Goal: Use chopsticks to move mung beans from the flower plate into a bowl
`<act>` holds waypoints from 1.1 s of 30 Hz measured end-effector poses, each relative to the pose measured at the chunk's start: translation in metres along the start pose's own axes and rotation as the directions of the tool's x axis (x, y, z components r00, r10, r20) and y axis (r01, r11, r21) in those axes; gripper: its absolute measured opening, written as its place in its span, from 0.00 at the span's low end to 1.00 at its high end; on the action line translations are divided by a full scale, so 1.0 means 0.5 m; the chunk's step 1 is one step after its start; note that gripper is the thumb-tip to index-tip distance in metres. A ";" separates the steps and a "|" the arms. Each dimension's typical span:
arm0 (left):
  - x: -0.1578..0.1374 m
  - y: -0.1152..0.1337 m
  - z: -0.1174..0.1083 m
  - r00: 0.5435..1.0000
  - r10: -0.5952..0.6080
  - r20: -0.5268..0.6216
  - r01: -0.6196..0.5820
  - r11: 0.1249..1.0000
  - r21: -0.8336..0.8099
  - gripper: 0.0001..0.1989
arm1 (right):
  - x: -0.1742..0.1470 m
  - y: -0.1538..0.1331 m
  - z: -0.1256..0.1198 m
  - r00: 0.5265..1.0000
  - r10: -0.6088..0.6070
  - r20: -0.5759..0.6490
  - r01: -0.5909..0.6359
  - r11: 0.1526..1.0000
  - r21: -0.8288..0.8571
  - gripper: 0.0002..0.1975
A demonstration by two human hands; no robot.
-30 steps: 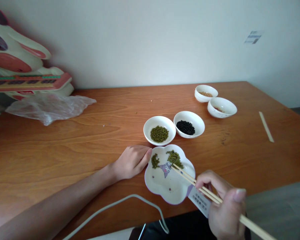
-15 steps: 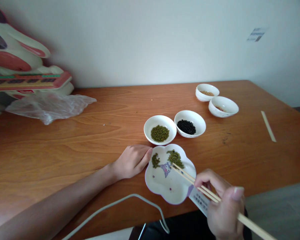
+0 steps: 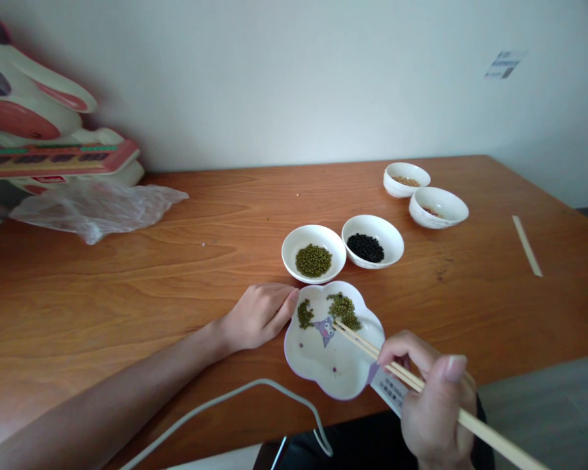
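A white flower-shaped plate [image 3: 323, 365] with a purple rim and a cartoon print lies near the table's front edge. Two clusters of green beans [image 3: 343, 311] rest in its far half. At its left rim my left hand [image 3: 261, 316] is closed, thumb along the edge and the other fingers curled out of sight. My right hand [image 3: 438, 398] grips a pair of wooden chopsticks [image 3: 360, 341], tips together beside the right cluster. I cannot tell whether a bean is between the tips. Just beyond the plate stands a white bowl of green beans [image 3: 313, 260].
A bowl of black beans [image 3: 372, 250] touches the green bean bowl. Two more white bowls [image 3: 438, 209] stand far right, near a pale strip [image 3: 527, 246]. A plastic bag [image 3: 100, 209] and an animal-shaped toy [image 3: 53, 130] are at left. A pale cable [image 3: 215, 408] curves in front.
My right hand has shifted slightly left, and the chopstick tips have moved a little left and up. My left hand and the plate stay in place.
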State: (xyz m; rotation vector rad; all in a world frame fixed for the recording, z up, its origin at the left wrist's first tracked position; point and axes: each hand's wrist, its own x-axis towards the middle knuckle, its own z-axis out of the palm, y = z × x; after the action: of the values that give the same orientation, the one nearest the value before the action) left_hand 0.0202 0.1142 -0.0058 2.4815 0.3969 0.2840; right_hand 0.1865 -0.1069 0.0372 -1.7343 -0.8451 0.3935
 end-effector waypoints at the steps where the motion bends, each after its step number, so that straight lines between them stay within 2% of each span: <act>1: 0.000 0.000 0.000 1.000 0.000 0.002 0.000 1.000 -0.001 0.20 | -0.001 0.001 0.000 1.000 -0.002 -0.004 0.002 1.000 0.001 0.42; 6: 0.000 0.000 0.000 1.000 -0.004 0.006 0.004 1.000 -0.004 0.20 | -0.002 0.027 -0.010 0.999 -0.045 -0.008 0.045 0.999 0.029 0.45; 11: 0.000 -0.003 0.001 1.000 -0.008 0.021 0.009 1.000 -0.007 0.20 | 0.018 0.040 -0.038 0.982 -0.187 -0.007 0.187 0.982 -0.032 0.48; 14: -0.001 -0.003 0.001 0.999 -0.017 0.030 0.017 1.000 -0.013 0.20 | 0.036 0.005 -0.040 0.963 -0.248 -0.109 0.240 0.967 -0.080 0.50; 15: -0.002 -0.003 0.001 0.999 -0.019 0.033 0.020 1.000 -0.015 0.20 | 0.042 -0.011 -0.035 0.958 -0.221 -0.181 0.209 0.974 -0.083 0.50; 16: -0.002 -0.002 0.000 0.999 -0.020 0.033 0.021 1.000 -0.017 0.20 | 0.048 -0.027 -0.028 0.944 -0.206 -0.257 0.201 0.979 -0.047 0.48; 19: -0.003 0.000 0.000 0.999 -0.019 0.028 0.020 1.000 -0.024 0.20 | 0.068 -0.061 0.006 0.920 -0.241 -0.310 0.275 0.959 0.070 0.47; 24: -0.001 0.002 -0.001 1.000 -0.017 0.017 0.017 0.999 -0.027 0.20 | 0.100 -0.065 0.059 0.986 -0.151 -0.067 0.159 0.977 0.143 0.41; 26: -0.001 0.003 -0.001 1.000 -0.018 0.017 0.019 0.999 -0.035 0.20 | 0.101 -0.056 0.061 0.984 -0.155 -0.087 0.166 0.974 0.152 0.40; 29: 0.000 0.005 -0.002 0.999 -0.033 0.016 0.034 0.997 -0.065 0.21 | 0.086 -0.033 0.034 0.970 -0.205 -0.133 0.220 0.969 0.115 0.43; 31: 0.001 0.006 -0.002 0.999 -0.046 0.013 0.047 0.995 -0.089 0.21 | 0.071 -0.011 0.008 0.962 -0.254 -0.098 0.262 0.961 0.086 0.45; 33: 0.001 0.007 -0.002 0.998 -0.058 0.011 0.058 0.993 -0.105 0.21 | 0.057 0.012 -0.012 0.967 -0.245 -0.076 0.251 0.965 0.078 0.46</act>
State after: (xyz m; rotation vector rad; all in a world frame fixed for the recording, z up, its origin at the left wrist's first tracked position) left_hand 0.0210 0.1121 -0.0030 2.3630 0.4386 0.2644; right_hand 0.2118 -0.0917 0.0378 -1.5298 -0.9698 0.2013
